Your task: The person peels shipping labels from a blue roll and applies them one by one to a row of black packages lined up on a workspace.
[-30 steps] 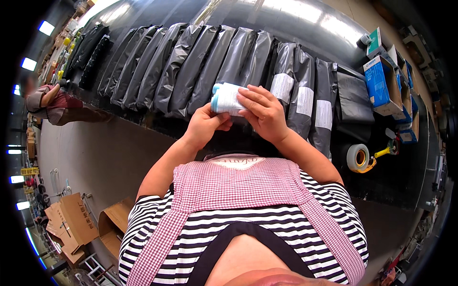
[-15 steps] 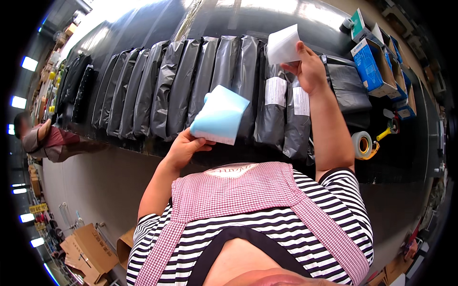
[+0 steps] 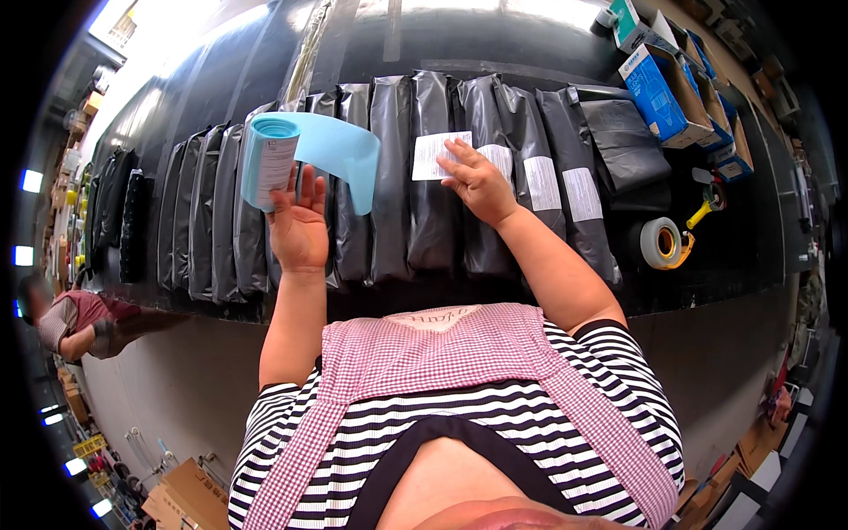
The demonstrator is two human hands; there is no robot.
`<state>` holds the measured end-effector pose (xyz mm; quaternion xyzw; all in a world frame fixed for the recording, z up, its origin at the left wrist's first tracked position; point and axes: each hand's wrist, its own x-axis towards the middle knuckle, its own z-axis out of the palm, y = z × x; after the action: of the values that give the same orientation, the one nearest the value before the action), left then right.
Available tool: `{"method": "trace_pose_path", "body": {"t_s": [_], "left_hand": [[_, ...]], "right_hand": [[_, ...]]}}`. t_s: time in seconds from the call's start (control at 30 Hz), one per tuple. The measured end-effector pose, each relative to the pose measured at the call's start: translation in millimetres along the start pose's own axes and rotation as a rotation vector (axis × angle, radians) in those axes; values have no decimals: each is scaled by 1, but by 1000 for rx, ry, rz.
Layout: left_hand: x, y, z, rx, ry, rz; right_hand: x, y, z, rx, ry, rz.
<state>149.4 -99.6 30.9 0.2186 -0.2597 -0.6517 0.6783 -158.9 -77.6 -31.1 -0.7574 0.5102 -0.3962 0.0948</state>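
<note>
Two hands: left hand (image 3: 299,231) gripping label roll (image 3: 274,161), right hand (image 3: 477,181) open on white label (image 3: 435,155).

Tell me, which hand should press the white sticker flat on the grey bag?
Probably the right hand: it already rests on the white sticker. The left hand is busy holding the blue label roll.

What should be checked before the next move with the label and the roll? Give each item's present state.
1. Left hand grips the blue label roll: ok, with a loose strip curling to the right.
2. Right hand presses the white label onto a grey mailer bag: ok.
3. Label lies flat, fully stuck: cannot tell.
4. Bags right of it carry labels: ok.
5. Bags left of it are labelled: not ok, none visible.
6. Tape dispenser lies apart from both hands: ok.
</note>
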Motion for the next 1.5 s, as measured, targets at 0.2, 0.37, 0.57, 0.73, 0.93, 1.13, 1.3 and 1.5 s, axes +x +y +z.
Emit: {"method": "trace_pose_path", "body": {"t_s": [0.2,0.37,0.57,0.73,0.93,1.13,1.3,1.5], "left_hand": [[-11,0,-22,-5,26,-81],[-26,-3,-30,12,48,-127],[-24,0,-26,11,-6,-158],[-27,9,-32,25,-6,-187],[-31,17,-38,-14,12,-298],[-38,28,-38,22,-17,-367],[-46,40,-34,148,16,-336],[-42,47,-28,237,-5,-447]], "right_hand": [[-1,-2,-6,-106,-236,39],[19,-38,-25,-435,-385,41],[35,-13,79,-333,-67,349],[45,-20,86,-238,-77,491],[55,-50,55,-251,-339,800],[57,-40,53,-593,-375,830],[41,-46,39,-510,-396,850],[39,-153,11,-128,60,-413]]}}
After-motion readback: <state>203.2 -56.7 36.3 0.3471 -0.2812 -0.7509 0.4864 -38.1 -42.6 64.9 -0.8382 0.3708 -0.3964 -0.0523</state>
